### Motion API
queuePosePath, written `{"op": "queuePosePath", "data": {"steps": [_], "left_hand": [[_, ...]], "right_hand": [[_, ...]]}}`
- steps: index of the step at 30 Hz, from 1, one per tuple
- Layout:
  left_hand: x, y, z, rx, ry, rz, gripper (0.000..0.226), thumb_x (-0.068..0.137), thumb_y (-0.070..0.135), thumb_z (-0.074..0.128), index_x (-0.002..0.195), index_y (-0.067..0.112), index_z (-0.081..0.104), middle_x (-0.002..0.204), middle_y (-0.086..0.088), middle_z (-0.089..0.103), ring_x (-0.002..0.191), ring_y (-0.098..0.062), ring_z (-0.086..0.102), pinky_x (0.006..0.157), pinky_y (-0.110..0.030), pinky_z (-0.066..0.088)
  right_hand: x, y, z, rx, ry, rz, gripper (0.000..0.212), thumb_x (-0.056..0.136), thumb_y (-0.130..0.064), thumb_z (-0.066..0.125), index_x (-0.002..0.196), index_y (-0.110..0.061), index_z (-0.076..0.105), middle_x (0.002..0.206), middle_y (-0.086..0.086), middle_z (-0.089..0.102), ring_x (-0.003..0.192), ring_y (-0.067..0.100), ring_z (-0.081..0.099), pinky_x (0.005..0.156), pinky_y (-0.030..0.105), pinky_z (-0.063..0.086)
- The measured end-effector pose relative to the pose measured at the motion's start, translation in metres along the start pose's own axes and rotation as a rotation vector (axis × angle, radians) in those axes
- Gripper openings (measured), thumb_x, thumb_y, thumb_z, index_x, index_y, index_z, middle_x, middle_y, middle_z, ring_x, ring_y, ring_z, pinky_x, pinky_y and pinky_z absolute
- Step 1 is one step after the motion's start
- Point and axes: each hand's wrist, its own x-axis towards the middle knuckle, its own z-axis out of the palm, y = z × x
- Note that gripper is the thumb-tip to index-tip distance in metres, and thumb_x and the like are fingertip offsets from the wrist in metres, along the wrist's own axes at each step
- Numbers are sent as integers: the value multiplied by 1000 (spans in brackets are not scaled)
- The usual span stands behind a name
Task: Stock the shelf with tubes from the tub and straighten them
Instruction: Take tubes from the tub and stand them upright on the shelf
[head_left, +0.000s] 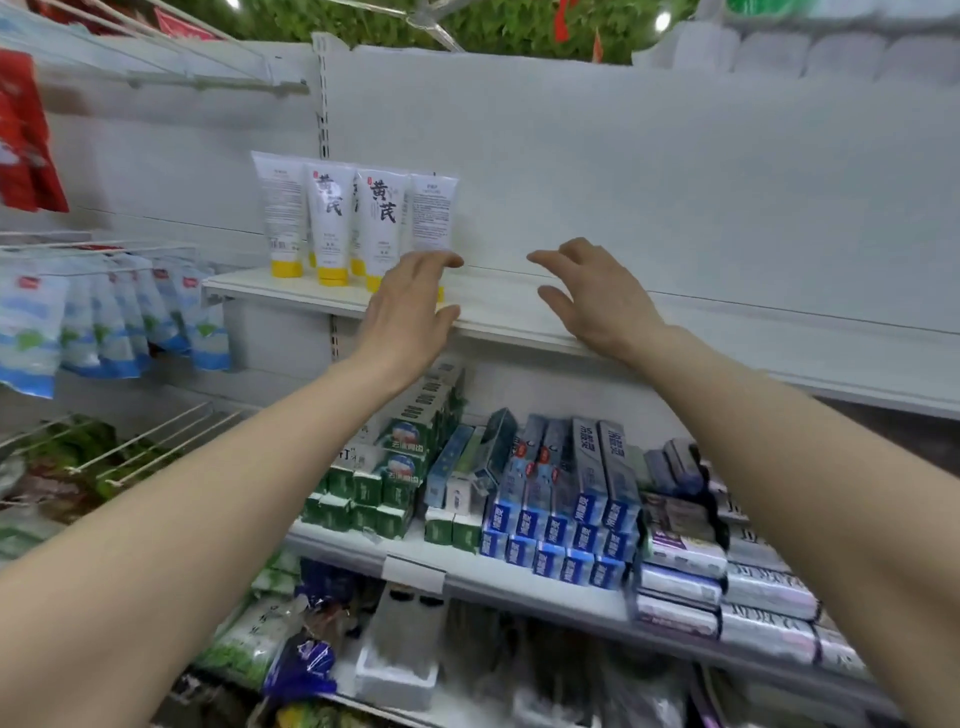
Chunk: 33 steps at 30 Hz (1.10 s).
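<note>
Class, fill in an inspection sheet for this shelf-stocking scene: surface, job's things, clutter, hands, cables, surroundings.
Surface: white upper shelf, mostly bare right of the tubes.
Job's things: white tubes with yellow caps standing cap-down at the shelf's left end, some showing back labels; tub not in view.
Clutter: nothing seen on that shelf.
Hands: left hand open in front of the rightmost tube; right hand open above the shelf; neither holds anything.
Cables: nothing seen.
Surroundings: boxed toothpaste on the shelf below; hanging packets at left.

One head-worn view faces forward, close to the shelf (498, 317), slightly downward.
</note>
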Motion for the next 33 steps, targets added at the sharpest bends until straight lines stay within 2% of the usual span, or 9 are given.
{"op": "queuePosePath", "data": {"steps": [6,12,16,22,33], "left_hand": [[-49,65,7,6,-89,84,49,93,22,58,139,21,41,140,-6,44,128,-25,42,101,-40,40],[-98,139,34,-55,-191,208,52,93,26,58,141,16,39,140,-8,45,127,-27,43,104,-39,38],[-130,193,67,-110,-277,289,51,92,21,59,139,15,41,139,-11,45,126,-29,43,105,-40,38],[-181,282,139,-198,-405,409,49,89,22,62,135,14,46,133,-9,49,120,-31,47,97,-41,41],[-286,503,315,-293,-689,551,51,89,21,62,137,13,45,137,-9,46,123,-32,45,99,-44,42]], "right_hand": [[-96,2,-40,-146,-22,38,43,97,-31,47,139,-22,46,126,12,52,111,33,49,90,43,44],[-205,23,-77,-254,-98,137,46,96,-37,47,139,-21,45,127,13,53,110,31,51,90,41,45],[-287,51,-94,-290,-131,237,45,94,-35,51,136,-20,50,123,14,54,107,35,52,87,42,44],[-427,107,-112,-287,-197,405,44,89,-29,58,130,-13,56,106,18,57,95,39,55,77,47,49],[-685,255,-155,-287,-377,726,44,88,-30,60,129,-16,56,108,17,58,92,40,56,77,47,50]]}}
